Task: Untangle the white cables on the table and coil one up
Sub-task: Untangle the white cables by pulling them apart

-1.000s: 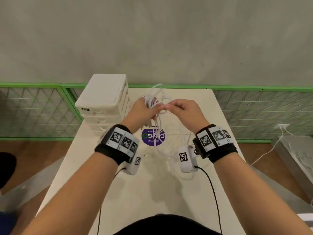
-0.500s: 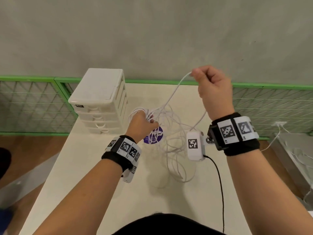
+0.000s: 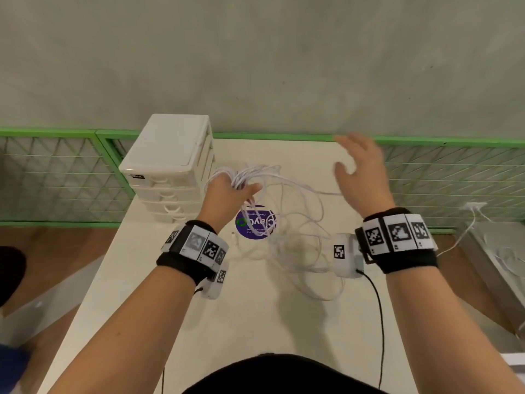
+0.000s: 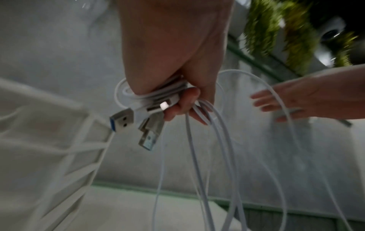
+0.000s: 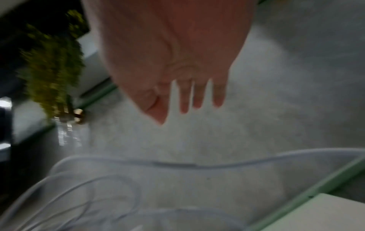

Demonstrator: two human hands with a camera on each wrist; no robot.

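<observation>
A tangle of white cables [image 3: 289,220] hangs from my left hand [image 3: 230,191] down onto the cream table [image 3: 255,322]. In the left wrist view the left hand [image 4: 177,96] grips a bundle of white cables [image 4: 154,95] with several USB plugs [image 4: 122,120] sticking out below the fingers. Loops of cable [image 4: 223,156] dangle from it. My right hand [image 3: 359,169] is raised over the table's far right with its fingers spread and nothing in it. One strand [image 3: 318,191] stretches from the bundle toward the right hand. The right wrist view shows straight fingers [image 5: 197,96] above blurred cables [image 5: 177,164].
A white drawer unit [image 3: 170,166] stands at the table's far left, right next to my left hand. A purple round sticker [image 3: 255,221] lies under the cables. A green-framed mesh fence [image 3: 454,177] runs behind the table. Another white cable [image 3: 466,223] hangs at the far right.
My right hand has let go of the strand it had lifted high, opened its fingers and dropped lower. The left hand keeps hold of the bundle near the drawer unit.
</observation>
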